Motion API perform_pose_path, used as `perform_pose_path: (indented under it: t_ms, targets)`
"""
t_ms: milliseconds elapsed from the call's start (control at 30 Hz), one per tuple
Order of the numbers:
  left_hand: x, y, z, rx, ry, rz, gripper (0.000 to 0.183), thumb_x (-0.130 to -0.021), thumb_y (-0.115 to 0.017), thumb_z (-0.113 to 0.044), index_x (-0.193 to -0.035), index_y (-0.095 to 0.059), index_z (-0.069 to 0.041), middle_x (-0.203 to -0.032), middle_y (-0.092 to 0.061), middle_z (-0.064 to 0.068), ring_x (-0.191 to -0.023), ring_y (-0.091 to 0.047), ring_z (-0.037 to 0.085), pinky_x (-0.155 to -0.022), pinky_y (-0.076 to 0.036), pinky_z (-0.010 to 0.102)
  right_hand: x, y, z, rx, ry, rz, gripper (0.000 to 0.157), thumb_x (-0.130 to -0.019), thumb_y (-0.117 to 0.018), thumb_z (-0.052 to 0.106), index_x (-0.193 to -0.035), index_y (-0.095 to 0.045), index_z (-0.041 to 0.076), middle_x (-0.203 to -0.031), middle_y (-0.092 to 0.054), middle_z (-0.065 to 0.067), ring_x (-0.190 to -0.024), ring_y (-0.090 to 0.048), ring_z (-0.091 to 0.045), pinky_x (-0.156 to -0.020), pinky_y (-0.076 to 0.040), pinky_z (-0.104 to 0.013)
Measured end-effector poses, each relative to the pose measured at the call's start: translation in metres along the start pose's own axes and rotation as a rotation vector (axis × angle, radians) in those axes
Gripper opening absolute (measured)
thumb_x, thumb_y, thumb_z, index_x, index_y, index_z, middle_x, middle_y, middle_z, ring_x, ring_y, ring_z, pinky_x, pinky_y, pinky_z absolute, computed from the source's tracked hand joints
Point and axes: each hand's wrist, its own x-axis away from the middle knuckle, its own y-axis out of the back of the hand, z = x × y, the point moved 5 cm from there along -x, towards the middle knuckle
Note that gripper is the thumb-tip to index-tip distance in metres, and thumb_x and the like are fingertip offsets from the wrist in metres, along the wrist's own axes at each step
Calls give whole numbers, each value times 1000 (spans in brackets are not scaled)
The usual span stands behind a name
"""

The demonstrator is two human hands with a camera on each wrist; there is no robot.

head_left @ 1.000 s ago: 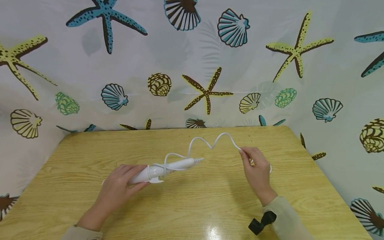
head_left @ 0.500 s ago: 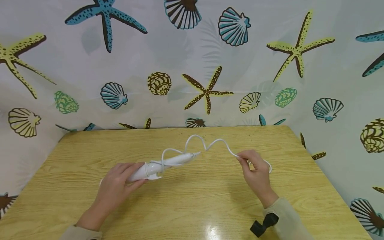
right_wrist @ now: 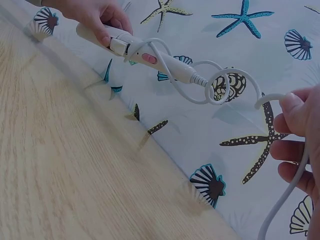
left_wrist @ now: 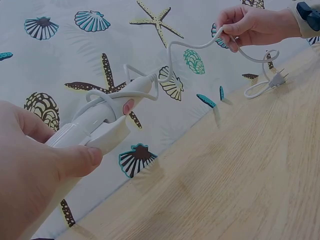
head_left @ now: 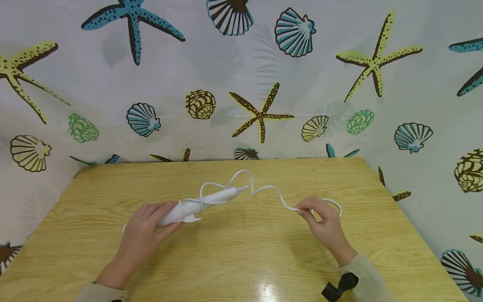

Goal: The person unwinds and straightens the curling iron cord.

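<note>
My left hand (head_left: 140, 235) grips a white curling iron (head_left: 220, 196) around its far part, handle end pointing right and away. A pink switch (right_wrist: 149, 58) shows on its handle, and a thumb lever (left_wrist: 111, 136) sticks out near my left thumb. The white cord (head_left: 266, 187) loops around the handle, then runs in loose waves to my right hand (head_left: 325, 223). There, thumb and fingertips pinch it. Past the right hand the cord curls round to a plug (left_wrist: 278, 80) that hangs free in the left wrist view. The iron's tip is mostly hidden by my left hand.
Both hands are above a wooden table (head_left: 241, 260). Behind it and at the sides hangs a pale cloth (head_left: 170, 75) printed with shells and starfish. A black strap mount (head_left: 339, 286) sits on the right wrist.
My right hand has moved down, taking the pinched cord lower, and its waves have changed shape. My left hand has shifted the curling iron slightly up and left.
</note>
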Motion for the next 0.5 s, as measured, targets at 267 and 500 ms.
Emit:
perform_pose_path:
  t_ms: [267,500]
  targets:
    - [0,0,3,-13,4,-5,55,-64,-83,-25,-114,-66,-9,-101,-65,10,-86,-59,26,-69,-50,45,-2,11,2,4,-17,-38,23,-72,-60,-27,-85,-63,-7,-79,-60,-17,-74,-56,-17,-69,-46,-21]
    - [-1,1,3,-17,16,4,55,-64,-83,-23,-115,-65,-10,-102,-65,10,-88,-58,26,-70,-50,45,-5,29,2,22,-48,-121,24,-71,-57,-30,-84,-61,-10,-79,-58,-20,-76,-56,-16,-70,-47,-21]
